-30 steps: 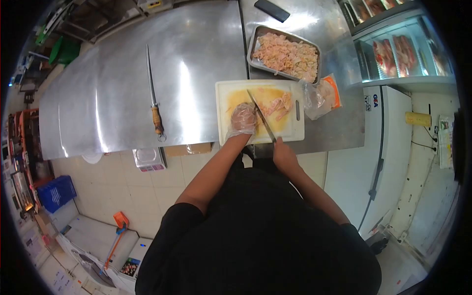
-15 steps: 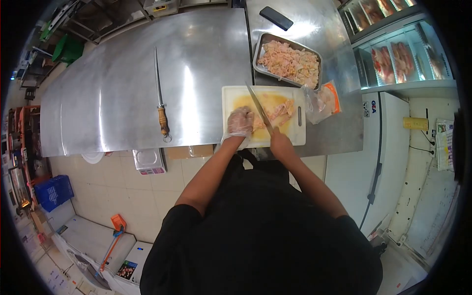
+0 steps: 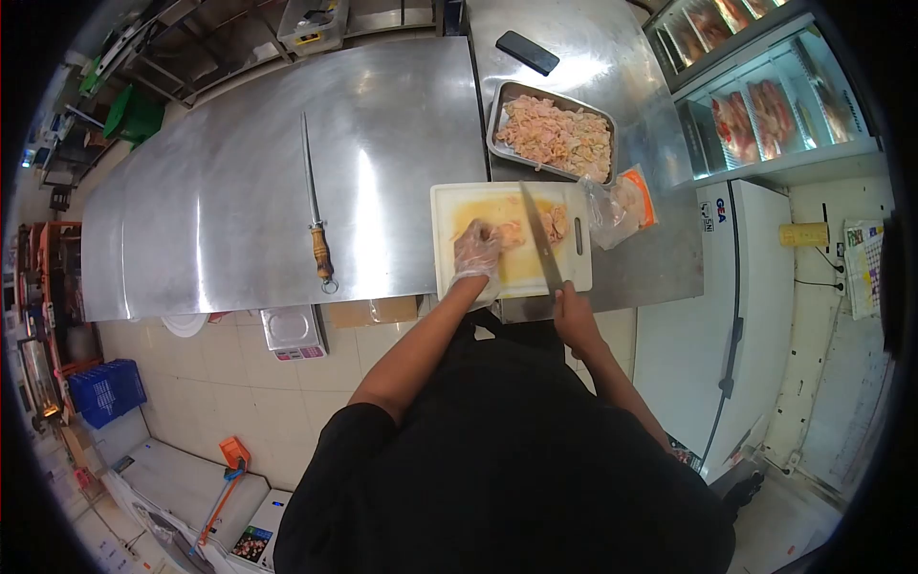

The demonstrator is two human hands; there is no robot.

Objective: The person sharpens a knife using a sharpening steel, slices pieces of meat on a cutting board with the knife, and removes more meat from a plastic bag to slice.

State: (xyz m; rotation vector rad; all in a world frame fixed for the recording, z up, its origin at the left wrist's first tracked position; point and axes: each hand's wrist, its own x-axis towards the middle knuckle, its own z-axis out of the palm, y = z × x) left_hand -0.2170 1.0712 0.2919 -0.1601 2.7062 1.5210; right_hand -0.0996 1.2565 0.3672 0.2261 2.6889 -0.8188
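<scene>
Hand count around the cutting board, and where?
2. The gloved left hand is over the left side of the cutting board; the right hand grips the knife by the board's near edge. Neither is hidden.

We have a white, yellow-stained cutting board (image 3: 444, 258) at the near edge of the counter (image 3: 239, 210). Pale pink meat (image 3: 556, 226) lies on it, either side of our long knife (image 3: 541, 235), whose tip points toward the far edge.

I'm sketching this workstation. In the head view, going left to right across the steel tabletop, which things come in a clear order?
Sharpening steel → gloved left hand → knife → clear plastic bag.
</scene>
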